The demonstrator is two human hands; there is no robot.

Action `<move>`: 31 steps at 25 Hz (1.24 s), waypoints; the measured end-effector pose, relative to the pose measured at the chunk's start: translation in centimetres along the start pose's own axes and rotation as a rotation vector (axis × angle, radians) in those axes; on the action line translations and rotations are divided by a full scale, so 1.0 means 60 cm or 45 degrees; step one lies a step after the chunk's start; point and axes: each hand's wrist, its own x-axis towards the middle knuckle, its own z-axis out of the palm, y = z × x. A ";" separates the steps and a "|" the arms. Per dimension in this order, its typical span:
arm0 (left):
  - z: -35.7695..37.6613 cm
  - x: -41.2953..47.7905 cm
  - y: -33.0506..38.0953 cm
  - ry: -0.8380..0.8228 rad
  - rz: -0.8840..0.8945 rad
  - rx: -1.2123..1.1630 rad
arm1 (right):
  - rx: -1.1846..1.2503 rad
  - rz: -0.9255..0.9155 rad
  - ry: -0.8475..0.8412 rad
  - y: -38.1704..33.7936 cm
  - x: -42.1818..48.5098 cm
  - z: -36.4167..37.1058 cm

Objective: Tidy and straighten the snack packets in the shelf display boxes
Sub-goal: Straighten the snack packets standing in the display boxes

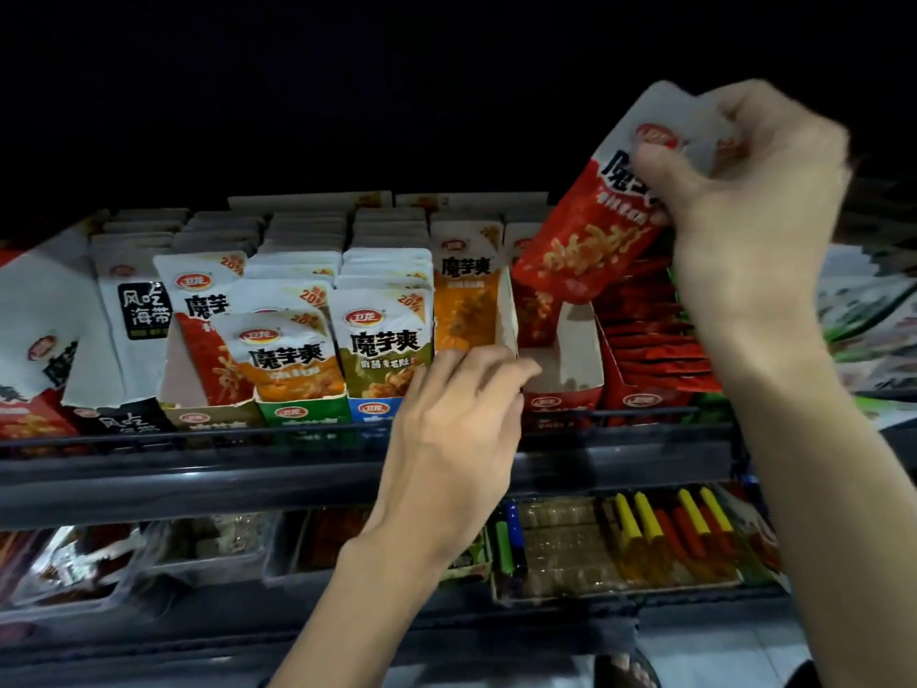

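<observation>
In the upper right of the frame the right hand (744, 191) has its grip closed on a red snack packet (590, 235), pinched at the white top edge and hanging tilted above a nearly empty red display box (565, 384) at centre right. The left hand (461, 414) rests at that box's front left corner, fingers curled against the raised cardboard side flap (506, 315); its grip appears to be steadying the box rather than carrying anything. The step in hand seems to be setting the packet back into this box. To do it well, the left hand should hold the flap clear and the box still, while the right turns the packet upright, label forward, and lowers its bottom edge to the floor of the box behind the low front lip. The packets are flat, glossy foil pouches, slippery and easily creased; the boxes are thin card, torn and bent at the edges. In the left half of the frame, orange (288, 360) and green (382, 355) packets stand in neighbouring boxes on the dark shelf rail (198, 434).
</observation>
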 end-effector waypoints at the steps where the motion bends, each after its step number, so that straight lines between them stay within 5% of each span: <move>1: 0.006 0.000 0.002 -0.057 -0.013 0.043 | -0.091 -0.026 -0.002 0.006 -0.005 0.008; 15: 0.022 0.002 -0.008 -0.247 -0.089 0.180 | -0.636 -0.098 -0.422 0.095 -0.050 0.123; 25: 0.018 0.003 -0.013 -0.283 -0.121 0.102 | -0.464 -0.199 -0.247 0.069 -0.066 0.120; 31: 0.015 0.002 -0.011 -0.286 -0.136 0.084 | -1.068 -0.272 -0.789 0.083 -0.076 0.115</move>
